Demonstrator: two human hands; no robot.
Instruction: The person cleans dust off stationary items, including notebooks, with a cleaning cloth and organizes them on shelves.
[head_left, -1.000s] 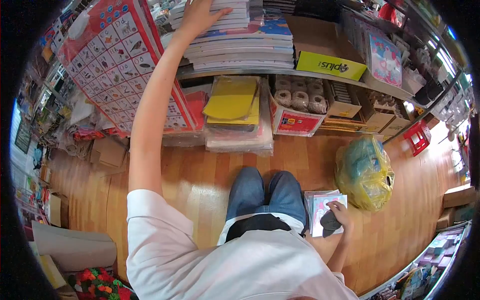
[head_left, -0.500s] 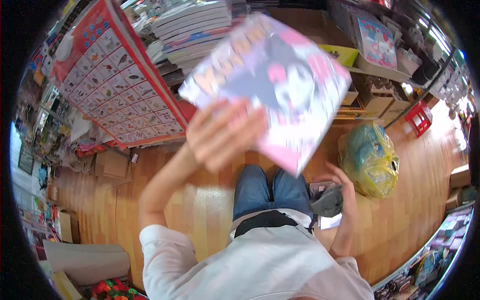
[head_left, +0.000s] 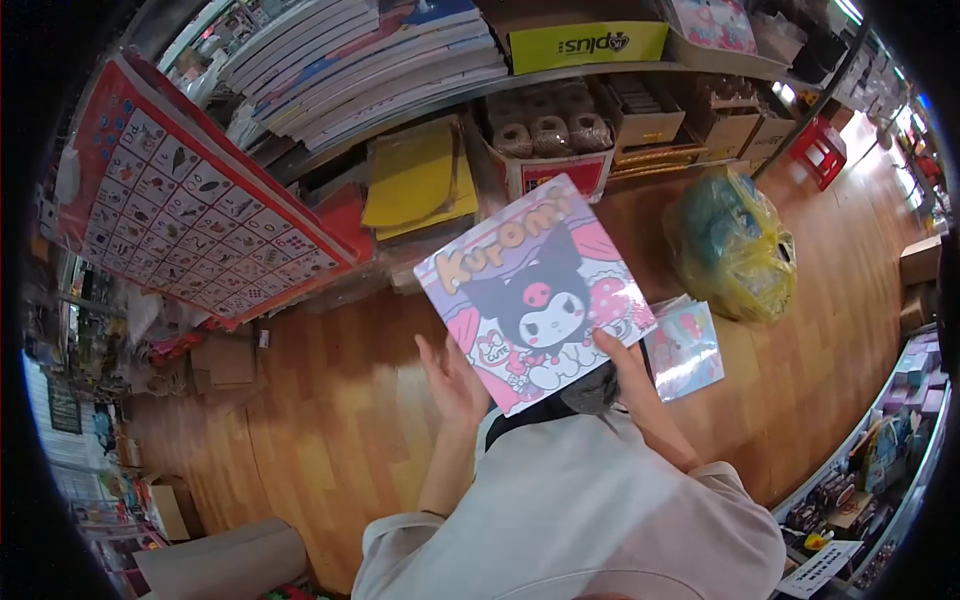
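A square book (head_left: pixel 540 300) with a purple and pink Kuromi cover is held in front of my torso, tilted, its cover facing up at me. My right hand (head_left: pixel 632 375) grips its lower right edge, thumb on the cover and fingers hidden beneath. A dark grey cloth (head_left: pixel 592 392) is bunched against that hand, under the book's lower edge. At the lower left edge, my left hand (head_left: pixel 458 385) supports the book, thumb sticking out and the other fingers partly behind it. Another glossy picture-covered item (head_left: pixel 688 350) lies to the right, beyond my right hand.
A yellow plastic bag (head_left: pixel 735 245) stands on the wooden floor (head_left: pixel 330 430) at right. Ahead, a shelf holds stacked books (head_left: pixel 380 75), a yellow-green box (head_left: pixel 588 46) and a carton of rolls (head_left: pixel 550 165). A red-framed alphabet chart (head_left: pixel 190 190) leans at left.
The book has come down from in front of the shelf toward my body. My right hand has moved from beside my legs onto its edge, while my left hand has shifted down its left side.
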